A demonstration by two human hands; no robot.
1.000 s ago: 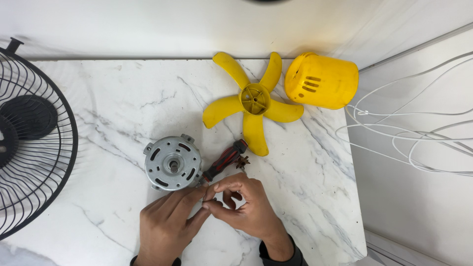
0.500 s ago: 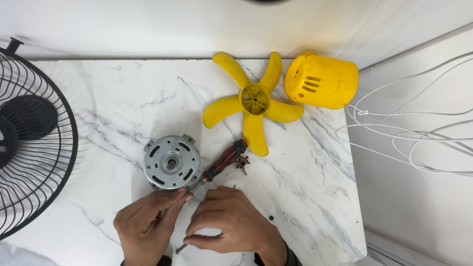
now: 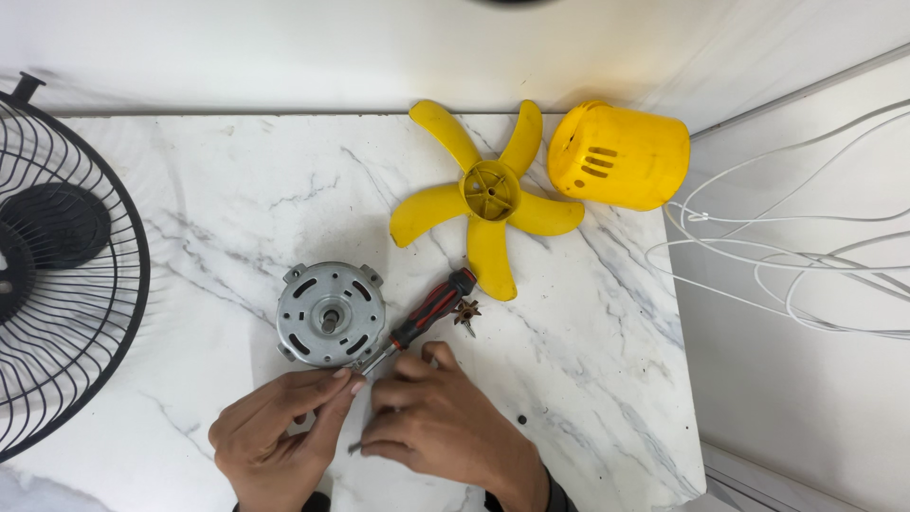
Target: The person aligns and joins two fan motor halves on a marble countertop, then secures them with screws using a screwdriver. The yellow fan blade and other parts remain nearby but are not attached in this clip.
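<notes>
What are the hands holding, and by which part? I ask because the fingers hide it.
Left hand and right hand pinch something small and thin between their fingertips; what it is cannot be told.

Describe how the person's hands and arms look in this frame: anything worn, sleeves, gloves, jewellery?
Both hands are bare: no gloves, and no rings or watch that I can see. The left hand shows no sleeve before the frame edge. The right hand ends in a dark sleeve cuff at the wrist. The fingers have short, unpainted nails.
</notes>
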